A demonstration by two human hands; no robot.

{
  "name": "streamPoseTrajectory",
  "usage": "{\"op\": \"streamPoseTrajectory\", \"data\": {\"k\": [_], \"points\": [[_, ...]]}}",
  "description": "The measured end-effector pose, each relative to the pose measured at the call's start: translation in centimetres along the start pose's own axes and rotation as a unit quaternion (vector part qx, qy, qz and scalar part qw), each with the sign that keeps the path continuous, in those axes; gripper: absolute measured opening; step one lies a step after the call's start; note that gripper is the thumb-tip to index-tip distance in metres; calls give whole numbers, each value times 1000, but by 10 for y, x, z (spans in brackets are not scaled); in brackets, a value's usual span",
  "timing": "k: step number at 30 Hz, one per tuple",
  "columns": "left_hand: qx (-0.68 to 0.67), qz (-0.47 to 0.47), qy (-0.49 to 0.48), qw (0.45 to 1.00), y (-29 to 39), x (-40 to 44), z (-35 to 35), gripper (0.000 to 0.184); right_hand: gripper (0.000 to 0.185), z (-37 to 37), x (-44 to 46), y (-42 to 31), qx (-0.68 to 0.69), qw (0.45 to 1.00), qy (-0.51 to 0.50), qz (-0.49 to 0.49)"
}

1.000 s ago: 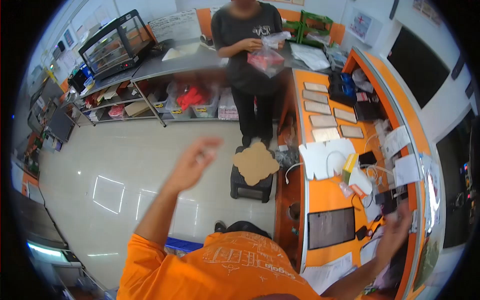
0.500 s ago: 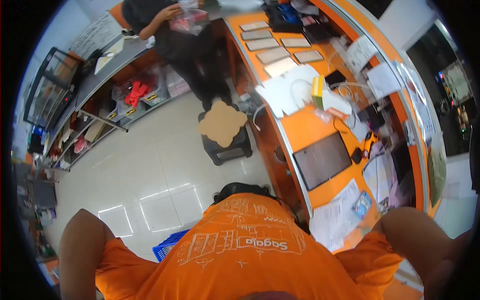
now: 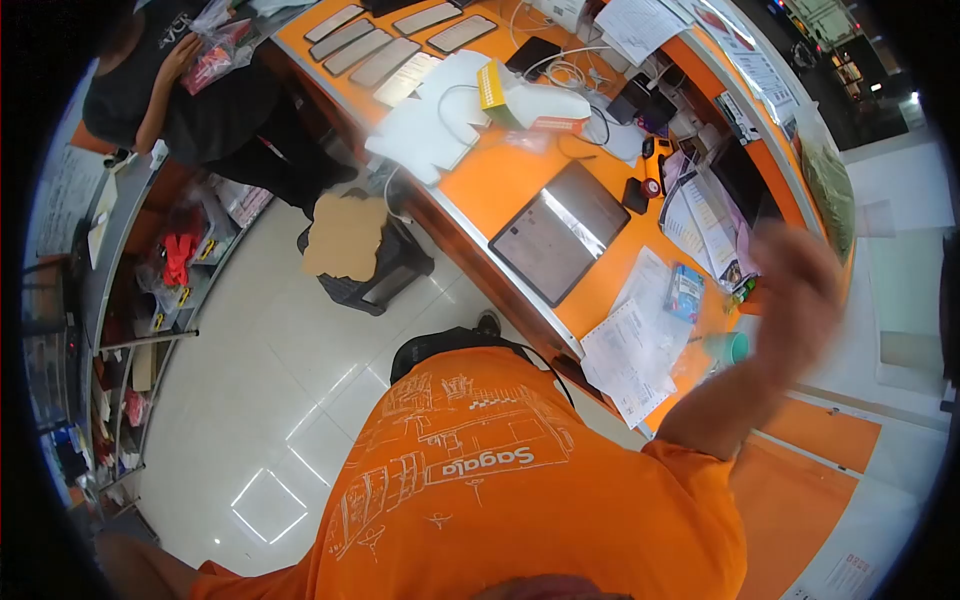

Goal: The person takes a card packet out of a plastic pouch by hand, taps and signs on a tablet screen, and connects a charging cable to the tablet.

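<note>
My right hand [image 3: 800,285] is raised at the right, over the edge of the orange counter [image 3: 480,195]. It is smeared by motion, so its fingers cannot be made out. Near it are a green cup [image 3: 728,347], a blue packet [image 3: 685,292] and fanned papers [image 3: 695,225]. A dark tablet [image 3: 560,232] lies flat on the counter, with printed sheets [image 3: 630,360] in front of it. Only my left arm shows at the bottom left; my left hand is out of view.
A person [image 3: 215,120] in dark clothes holds a plastic bag with red contents [image 3: 218,60]. A brown cardboard piece [image 3: 345,238] rests on a black stool [image 3: 400,262]. Several flat phone-like slabs [image 3: 385,62], a yellow-green box [image 3: 492,92] and cables are on the counter. Shelves [image 3: 150,340] stand left.
The view has turned toward the counter, which now fills more of it. My right hand has come back into view, and my left hand, seen raised a second ago, is out of view.
</note>
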State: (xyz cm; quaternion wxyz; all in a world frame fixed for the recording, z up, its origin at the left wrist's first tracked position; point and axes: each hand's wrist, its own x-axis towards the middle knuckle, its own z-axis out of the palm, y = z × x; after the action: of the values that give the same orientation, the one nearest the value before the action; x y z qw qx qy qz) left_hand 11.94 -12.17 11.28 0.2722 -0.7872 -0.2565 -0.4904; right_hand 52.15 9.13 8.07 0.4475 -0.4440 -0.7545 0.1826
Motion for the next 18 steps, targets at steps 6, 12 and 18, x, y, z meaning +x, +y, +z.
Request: {"op": "streamPoseTrajectory", "data": {"k": [6,12,18], "points": [[-95,-478,-157,859,10,-103,91,30,55,168,-76,213,-234,934,-198,182],[-134,-721,-283,618,59,-194,148,30,68,234,-107,256,-338,908,-148,196],[-130,-778,-305,533,86,-221,146,29,74,202,-79,200,-178,899,-279,288]]}}
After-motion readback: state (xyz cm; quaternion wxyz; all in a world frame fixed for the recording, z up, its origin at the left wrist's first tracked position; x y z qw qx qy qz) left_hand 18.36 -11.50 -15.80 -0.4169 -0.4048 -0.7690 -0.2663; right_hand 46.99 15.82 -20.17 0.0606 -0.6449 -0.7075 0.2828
